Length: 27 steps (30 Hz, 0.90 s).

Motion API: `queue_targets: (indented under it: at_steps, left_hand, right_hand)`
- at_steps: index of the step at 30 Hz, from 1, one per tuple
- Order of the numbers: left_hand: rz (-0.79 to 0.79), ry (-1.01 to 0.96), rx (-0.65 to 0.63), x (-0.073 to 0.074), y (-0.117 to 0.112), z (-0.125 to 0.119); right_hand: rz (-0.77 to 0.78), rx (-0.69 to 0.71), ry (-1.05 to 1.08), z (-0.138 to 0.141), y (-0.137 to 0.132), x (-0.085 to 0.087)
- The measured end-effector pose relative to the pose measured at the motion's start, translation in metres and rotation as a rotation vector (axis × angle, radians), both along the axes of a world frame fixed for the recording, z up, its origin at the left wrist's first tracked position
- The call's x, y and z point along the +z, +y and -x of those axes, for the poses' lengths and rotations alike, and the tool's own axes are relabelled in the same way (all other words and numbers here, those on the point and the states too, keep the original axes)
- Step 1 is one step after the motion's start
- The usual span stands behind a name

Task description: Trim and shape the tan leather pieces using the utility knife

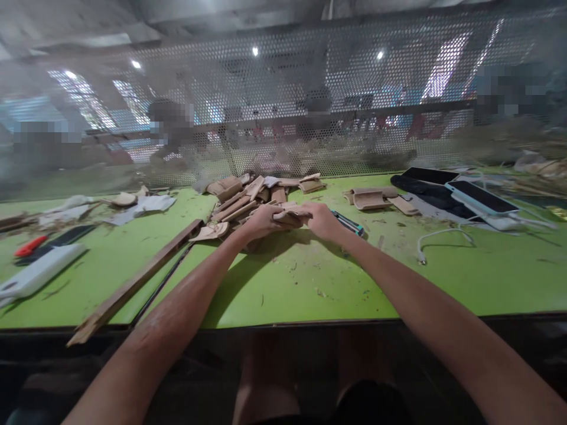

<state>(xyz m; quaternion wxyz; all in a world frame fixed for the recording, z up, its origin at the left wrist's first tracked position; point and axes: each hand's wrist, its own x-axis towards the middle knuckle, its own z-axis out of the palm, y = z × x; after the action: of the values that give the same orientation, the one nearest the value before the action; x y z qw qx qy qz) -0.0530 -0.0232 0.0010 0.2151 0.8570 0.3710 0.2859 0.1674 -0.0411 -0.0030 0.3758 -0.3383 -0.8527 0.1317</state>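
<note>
My left hand [262, 221] and my right hand [324, 221] meet over the green table, fingers closed around a tan, thin, stiff piece [292, 217] that looks like wood or bamboo. Its exact kind is not clear, and the fingers cover part of it. Just behind and left of my hands lies a pile of similar tan pieces [239, 200], some flat, some curved. A teal and black utility knife [349, 223] rests on the table to the right of my right hand, partly hidden by it.
A long wooden strip [142, 277] overhangs the front edge on the left. Beyond it lie a white-handled tool [42, 271] and a red-handled one [31, 245]. More curved pieces [370, 199], phones [482, 197] and a white cable [443, 233] are at right. A perforated screen [274, 130] stands behind.
</note>
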Motion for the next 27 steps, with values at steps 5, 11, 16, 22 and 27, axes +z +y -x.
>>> queue_targets:
  at_steps: [5, 11, 16, 22, 27]
  left_hand:
    - [-0.009, 0.025, 0.02, 0.0, 0.0, 0.001]
    - [-0.046, 0.028, 0.033, -0.004, 0.003, 0.002]
    - [-0.017, 0.029, 0.042, -0.002, 0.001, 0.0]
    - [0.021, 0.017, 0.008, -0.001, 0.002, 0.0]
    - [-0.012, 0.019, 0.017, -0.002, 0.003, 0.001]
  right_hand:
    - [0.012, 0.011, -0.059, -0.004, 0.004, -0.002]
    - [0.038, 0.041, -0.089, -0.003, 0.002, -0.002]
    - [0.067, 0.003, 0.013, 0.004, -0.01, 0.003]
    - [-0.007, 0.051, 0.054, 0.015, -0.02, 0.008]
    - [-0.01, -0.008, -0.038, 0.007, -0.009, 0.003]
